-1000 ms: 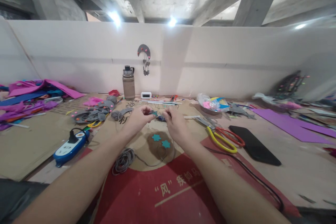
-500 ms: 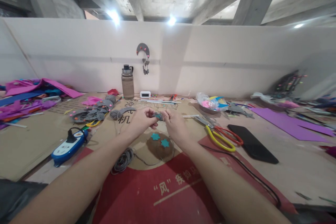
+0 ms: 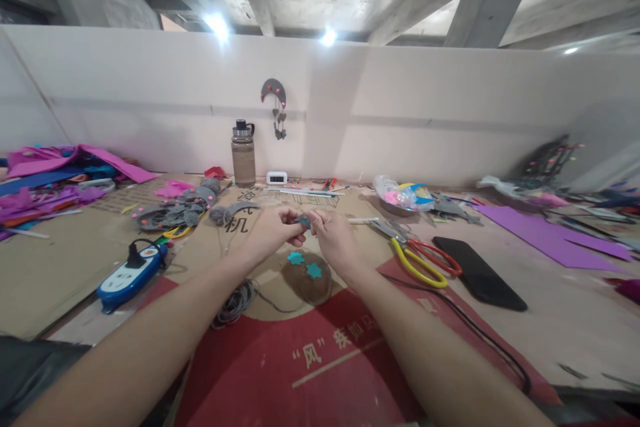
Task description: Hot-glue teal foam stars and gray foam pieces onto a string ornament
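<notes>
In the middle of the head view, my left hand and my right hand meet fingertip to fingertip. Both pinch one small grey-teal piece, mostly covered by the fingers; its exact kind is unclear. Below them, two teal star-shaped pieces lie on a brown rounded thing on the cardboard. A loose coil of grey yarn rests under my left forearm, and a strand of it trails toward the brown thing.
Right of my hands lie scissors with yellow and red handles and a black phone. At left are a blue-and-white power strip and grey pieces with pink dots. A bottle and a small white clock stand behind.
The small piece has turned slightly between my fingertips, showing less teal and more grey. Both hands keep nearly the same place, and the camera view has shifted a little.
</notes>
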Action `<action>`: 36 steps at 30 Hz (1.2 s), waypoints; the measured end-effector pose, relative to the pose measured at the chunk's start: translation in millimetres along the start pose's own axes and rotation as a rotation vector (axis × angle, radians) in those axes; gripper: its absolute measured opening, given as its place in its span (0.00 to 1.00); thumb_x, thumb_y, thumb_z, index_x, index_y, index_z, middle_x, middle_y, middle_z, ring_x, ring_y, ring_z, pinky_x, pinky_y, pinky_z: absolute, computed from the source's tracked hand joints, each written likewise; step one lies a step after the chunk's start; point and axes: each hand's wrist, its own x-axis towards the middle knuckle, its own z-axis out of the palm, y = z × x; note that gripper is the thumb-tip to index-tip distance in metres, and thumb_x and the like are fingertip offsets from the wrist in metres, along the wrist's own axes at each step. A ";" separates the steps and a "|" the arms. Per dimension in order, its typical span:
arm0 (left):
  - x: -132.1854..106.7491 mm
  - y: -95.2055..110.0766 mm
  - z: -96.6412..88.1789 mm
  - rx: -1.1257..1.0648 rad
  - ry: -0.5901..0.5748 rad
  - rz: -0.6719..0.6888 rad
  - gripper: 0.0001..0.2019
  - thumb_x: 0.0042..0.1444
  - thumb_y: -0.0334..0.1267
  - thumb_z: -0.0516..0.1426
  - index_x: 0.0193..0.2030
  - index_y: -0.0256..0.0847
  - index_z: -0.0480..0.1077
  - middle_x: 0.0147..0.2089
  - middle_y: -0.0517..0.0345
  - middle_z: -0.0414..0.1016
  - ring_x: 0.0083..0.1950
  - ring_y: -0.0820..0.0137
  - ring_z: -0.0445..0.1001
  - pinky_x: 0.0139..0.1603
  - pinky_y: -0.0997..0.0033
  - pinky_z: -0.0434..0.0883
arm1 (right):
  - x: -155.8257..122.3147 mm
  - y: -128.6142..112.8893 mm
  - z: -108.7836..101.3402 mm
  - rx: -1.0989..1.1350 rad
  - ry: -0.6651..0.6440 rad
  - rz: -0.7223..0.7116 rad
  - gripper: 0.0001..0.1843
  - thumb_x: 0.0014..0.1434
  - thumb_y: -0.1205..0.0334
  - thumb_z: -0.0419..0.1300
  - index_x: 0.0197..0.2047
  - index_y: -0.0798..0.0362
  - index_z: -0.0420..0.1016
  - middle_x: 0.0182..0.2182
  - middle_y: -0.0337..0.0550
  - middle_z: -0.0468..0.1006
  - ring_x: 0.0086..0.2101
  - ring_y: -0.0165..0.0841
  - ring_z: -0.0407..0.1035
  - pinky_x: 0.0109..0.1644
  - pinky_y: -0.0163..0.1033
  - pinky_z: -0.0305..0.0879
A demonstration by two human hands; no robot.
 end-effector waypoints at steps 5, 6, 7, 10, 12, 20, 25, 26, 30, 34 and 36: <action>-2.5 3.2 1.7 -0.005 -0.007 -0.014 0.07 0.46 0.35 0.60 0.31 0.34 0.71 0.26 0.57 0.73 0.25 0.75 0.72 0.27 0.75 0.72 | 0.5 1.3 0.2 0.019 0.008 0.016 0.29 0.59 0.41 0.44 0.17 0.52 0.64 0.15 0.36 0.65 0.20 0.28 0.60 0.25 0.33 0.50; -3.0 3.7 1.9 -0.004 -0.011 -0.010 0.06 0.46 0.35 0.59 0.30 0.34 0.71 0.26 0.56 0.73 0.25 0.75 0.72 0.27 0.75 0.72 | 0.4 1.1 0.0 0.018 0.008 0.018 0.29 0.59 0.41 0.44 0.17 0.52 0.64 0.15 0.36 0.65 0.20 0.28 0.59 0.25 0.33 0.49; -3.6 4.1 2.1 -0.004 -0.016 -0.005 0.06 0.46 0.36 0.59 0.30 0.34 0.71 0.26 0.56 0.73 0.25 0.75 0.72 0.28 0.75 0.72 | 0.3 0.8 -0.3 0.014 0.008 0.020 0.29 0.59 0.41 0.44 0.17 0.51 0.64 0.15 0.36 0.65 0.20 0.28 0.59 0.25 0.33 0.49; -4.5 5.0 2.5 0.003 -0.028 0.007 0.07 0.47 0.37 0.59 0.30 0.35 0.71 0.26 0.56 0.73 0.25 0.75 0.72 0.29 0.74 0.73 | -0.3 -0.6 -1.3 -0.014 0.005 0.020 0.29 0.59 0.42 0.43 0.16 0.51 0.63 0.15 0.36 0.65 0.19 0.29 0.59 0.25 0.34 0.49; -4.8 5.6 2.8 0.017 -0.022 0.008 0.08 0.46 0.38 0.59 0.30 0.35 0.72 0.25 0.56 0.74 0.25 0.74 0.72 0.29 0.74 0.73 | -0.8 -1.8 -1.7 -0.032 0.011 0.018 0.29 0.60 0.42 0.43 0.16 0.51 0.63 0.15 0.37 0.65 0.19 0.29 0.59 0.25 0.34 0.48; -6.7 9.5 5.0 0.096 0.017 0.004 0.08 0.47 0.38 0.58 0.31 0.34 0.72 0.24 0.57 0.73 0.24 0.74 0.72 0.26 0.74 0.72 | -1.1 -2.7 -1.3 -0.063 0.019 0.006 0.29 0.61 0.44 0.43 0.16 0.51 0.64 0.15 0.37 0.67 0.20 0.29 0.60 0.26 0.34 0.49; -7.8 11.5 5.9 0.092 0.019 0.008 0.07 0.47 0.37 0.58 0.31 0.34 0.71 0.25 0.56 0.73 0.24 0.74 0.72 0.25 0.75 0.72 | -1.0 -2.3 -1.5 -0.098 0.010 -0.038 0.28 0.62 0.46 0.42 0.18 0.52 0.66 0.17 0.37 0.68 0.21 0.29 0.60 0.27 0.34 0.49; -7.9 11.6 6.0 0.095 0.020 0.012 0.07 0.47 0.37 0.58 0.31 0.34 0.71 0.25 0.56 0.73 0.24 0.74 0.72 0.25 0.75 0.72 | -1.2 -2.6 -1.4 -0.104 0.007 -0.044 0.28 0.62 0.46 0.42 0.19 0.52 0.66 0.17 0.37 0.68 0.21 0.29 0.61 0.27 0.34 0.49; -7.2 10.6 5.6 0.093 0.035 0.004 0.07 0.48 0.37 0.57 0.31 0.34 0.72 0.23 0.57 0.72 0.23 0.74 0.71 0.24 0.75 0.71 | -2.4 -3.6 -0.4 -0.112 -0.010 -0.059 0.28 0.62 0.46 0.41 0.20 0.52 0.66 0.18 0.38 0.68 0.22 0.29 0.61 0.26 0.33 0.49; -5.8 7.5 4.3 0.050 0.048 0.000 0.06 0.47 0.35 0.57 0.30 0.35 0.71 0.23 0.57 0.72 0.23 0.74 0.72 0.23 0.75 0.71 | -3.1 -4.3 0.1 -0.051 -0.005 -0.064 0.28 0.63 0.46 0.40 0.21 0.51 0.65 0.19 0.38 0.68 0.22 0.29 0.61 0.26 0.34 0.49; -4.9 5.6 3.6 0.026 0.055 -0.004 0.06 0.46 0.35 0.57 0.30 0.35 0.71 0.24 0.57 0.72 0.23 0.74 0.72 0.23 0.76 0.71 | -3.4 -5.6 -0.9 -0.032 0.006 -0.044 0.28 0.63 0.46 0.39 0.20 0.51 0.64 0.18 0.39 0.68 0.21 0.30 0.61 0.26 0.35 0.49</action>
